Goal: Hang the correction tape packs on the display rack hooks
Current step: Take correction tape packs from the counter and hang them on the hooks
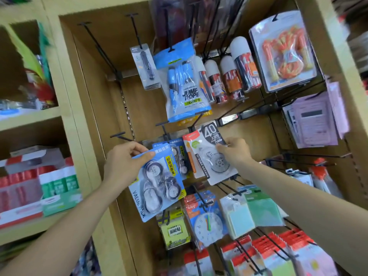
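Left hand (124, 164) grips blue pack (157, 184); right hand (235, 151) pinches grey pack (216, 154).

1. Blue correction tape pack (159, 186): glossy clear plastic blister over printed blue card.
2. Grey correction tape pack (217, 158): shiny transparent plastic shell on a card backing.
3. Display hooks (99, 47): thin black metal, matt.
4. Shelving unit (95, 116): smooth tan wood-look panels, matt finish.

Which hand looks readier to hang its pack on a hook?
Probably the right hand: its grey pack has its top up at a hook, while the left hand holds the blue pack lower.
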`<state>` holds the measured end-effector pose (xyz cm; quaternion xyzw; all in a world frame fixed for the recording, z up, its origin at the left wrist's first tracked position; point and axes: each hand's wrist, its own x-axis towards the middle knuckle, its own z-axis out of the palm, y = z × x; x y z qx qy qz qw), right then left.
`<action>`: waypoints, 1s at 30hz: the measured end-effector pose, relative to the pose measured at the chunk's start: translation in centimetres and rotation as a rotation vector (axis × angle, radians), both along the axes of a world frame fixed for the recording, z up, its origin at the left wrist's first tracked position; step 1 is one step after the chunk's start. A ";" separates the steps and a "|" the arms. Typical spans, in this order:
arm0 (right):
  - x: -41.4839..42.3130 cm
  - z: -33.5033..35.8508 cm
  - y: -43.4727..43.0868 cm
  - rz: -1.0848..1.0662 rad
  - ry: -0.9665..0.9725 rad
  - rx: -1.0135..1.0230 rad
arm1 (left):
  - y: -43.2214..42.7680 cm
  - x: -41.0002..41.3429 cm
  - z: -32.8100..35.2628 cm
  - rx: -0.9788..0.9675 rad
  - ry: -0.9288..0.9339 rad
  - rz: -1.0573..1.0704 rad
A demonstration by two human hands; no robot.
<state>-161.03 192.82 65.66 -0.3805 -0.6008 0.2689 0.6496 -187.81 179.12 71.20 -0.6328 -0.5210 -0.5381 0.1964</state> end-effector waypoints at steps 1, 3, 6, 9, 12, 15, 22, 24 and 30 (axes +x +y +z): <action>-0.3 0.3 0.6 -0.013 -0.015 -0.018 | -0.1 0.3 0.0 -0.004 -0.001 0.001; -0.8 0.9 1.9 -0.028 -0.050 -0.057 | -0.2 0.6 0.1 -0.015 0.005 0.009; -1.5 2.1 3.7 -0.036 -0.130 -0.105 | -0.1 0.9 0.4 -0.030 0.003 0.006; -2.3 2.6 5.6 -0.079 -0.167 -0.167 | 0.4 1.6 0.8 -0.040 -0.024 -0.047; -3.4 1.7 6.3 -0.141 -0.154 -0.128 | 1.4 2.4 1.1 -0.024 -0.082 -0.095; -4.4 0.1 4.7 -0.263 -0.069 0.132 | 2.6 3.0 1.4 0.023 -0.165 -0.156; -5.4 1.2 -1.3 0.639 -0.008 0.188 | 4.4 4.0 1.6 0.085 -0.338 -0.247; -5.5 1.4 -1.2 0.613 -0.030 0.197 | 4.7 4.2 1.5 0.084 -0.382 -0.265; -5.1 1.1 -0.8 0.600 0.008 0.222 | 3.2 3.5 1.1 0.065 -0.146 -0.130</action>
